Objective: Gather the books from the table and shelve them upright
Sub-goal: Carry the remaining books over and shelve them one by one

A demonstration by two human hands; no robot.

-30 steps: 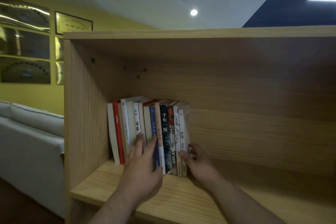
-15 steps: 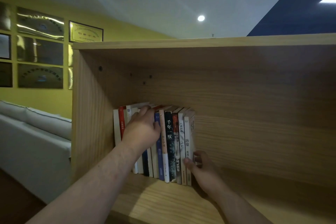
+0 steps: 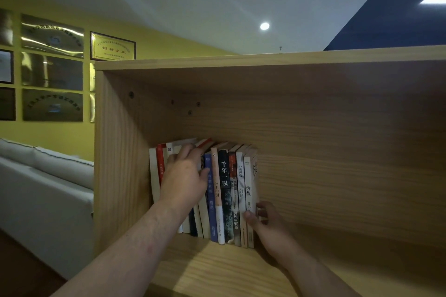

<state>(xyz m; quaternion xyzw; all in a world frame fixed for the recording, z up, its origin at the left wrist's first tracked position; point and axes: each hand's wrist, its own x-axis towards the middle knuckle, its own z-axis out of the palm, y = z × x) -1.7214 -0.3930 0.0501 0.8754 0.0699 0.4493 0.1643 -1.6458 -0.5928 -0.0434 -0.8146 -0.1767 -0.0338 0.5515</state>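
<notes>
Several books (image 3: pixel 224 188) stand upright in a row at the left end of a wooden shelf (image 3: pixel 217 270), spines facing me. My left hand (image 3: pixel 183 181) lies against the upper spines of the white and red books on the left. Its fingertips reach their top edges and its thumb touches a blue spine. My right hand (image 3: pixel 268 226) is at the row's right end. It pinches the bottom of the last white book (image 3: pixel 248 176), thumb on the spine and fingers on the cover. The left hand hides the spines beneath it.
The bookcase side panel (image 3: pixel 115 152) stands just left of the row, and the shelf board runs on to the right (image 3: pixel 350 277). A white sofa (image 3: pixel 43 183) sits left of the bookcase. Framed plaques (image 3: pixel 112 46) hang on the yellow wall.
My left hand slid up from the lower spines to the upper spines and top edges. My right hand stayed at the row's right end. The books stand straighter.
</notes>
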